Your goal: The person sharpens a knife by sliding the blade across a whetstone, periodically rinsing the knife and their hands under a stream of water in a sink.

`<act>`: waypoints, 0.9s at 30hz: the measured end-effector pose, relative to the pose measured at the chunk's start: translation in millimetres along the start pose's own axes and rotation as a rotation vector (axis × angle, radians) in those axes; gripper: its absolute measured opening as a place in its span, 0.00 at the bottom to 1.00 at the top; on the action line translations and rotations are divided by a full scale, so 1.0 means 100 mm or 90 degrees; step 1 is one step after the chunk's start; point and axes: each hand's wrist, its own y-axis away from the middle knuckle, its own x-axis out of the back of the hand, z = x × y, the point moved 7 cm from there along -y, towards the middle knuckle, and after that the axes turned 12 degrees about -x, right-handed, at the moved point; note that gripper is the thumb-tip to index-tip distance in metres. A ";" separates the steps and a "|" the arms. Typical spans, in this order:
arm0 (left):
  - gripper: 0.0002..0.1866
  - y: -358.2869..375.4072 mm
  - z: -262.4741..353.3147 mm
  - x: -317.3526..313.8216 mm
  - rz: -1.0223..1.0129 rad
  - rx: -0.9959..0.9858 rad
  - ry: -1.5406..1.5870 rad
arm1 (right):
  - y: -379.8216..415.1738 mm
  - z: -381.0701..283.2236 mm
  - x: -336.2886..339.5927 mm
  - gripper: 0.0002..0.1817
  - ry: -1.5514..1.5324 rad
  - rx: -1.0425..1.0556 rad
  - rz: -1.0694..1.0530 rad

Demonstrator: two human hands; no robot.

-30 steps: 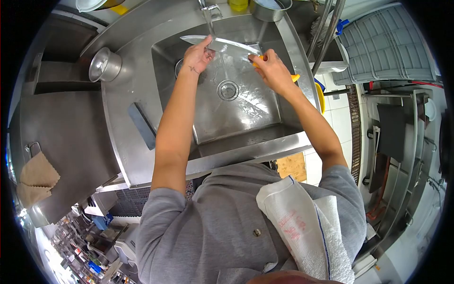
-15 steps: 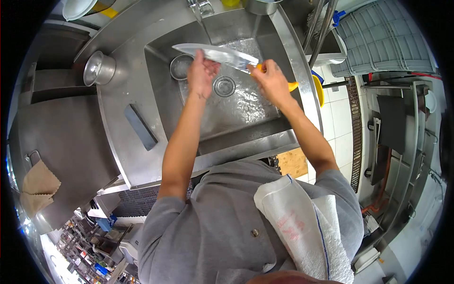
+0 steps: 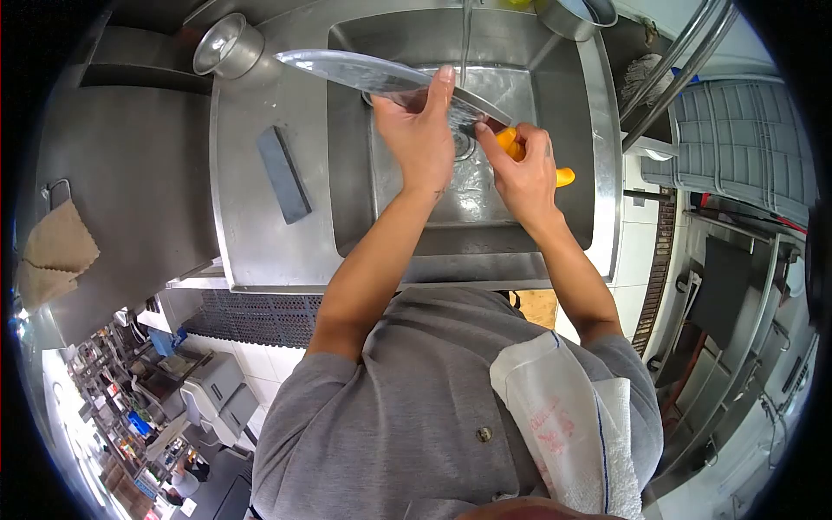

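Note:
A large kitchen knife (image 3: 351,71) with a wide, shiny blade and a yellow handle is held over the sink, its tip toward the left. My right hand (image 3: 526,173) is closed around the handle, and the yellow butt end shows past my palm. Against the blade's middle lies my left hand (image 3: 418,143), its thumb on the upper face and its fingers behind, mostly hidden. A thin stream of water (image 3: 466,43) falls just behind the blade. Below both hands is the wet steel sink (image 3: 351,186).
On the left drainboard lies a grey sharpening stone (image 3: 283,176), with a metal pot (image 3: 229,47) behind it. Another metal container (image 3: 576,17) stands at the sink's back right corner. Metal pipes (image 3: 680,69) rise on the right. A white towel (image 3: 555,416) hangs over my shoulder.
The view has shifted, so the sink appears farther right and higher. The knife is tilted more, with its tip up to the left, and my left thumb now lies across the blade.

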 end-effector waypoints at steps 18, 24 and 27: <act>0.18 0.04 -0.12 0.02 0.006 0.049 -0.059 | 0.05 0.06 -0.01 0.31 0.005 -0.012 0.021; 0.17 0.03 -0.25 0.04 -0.006 0.071 -0.038 | 0.06 0.12 -0.06 0.31 -0.004 -0.030 -0.015; 0.20 -0.11 -0.48 0.01 -0.084 0.074 -0.080 | 0.10 0.28 -0.18 0.32 -0.007 -0.074 -0.036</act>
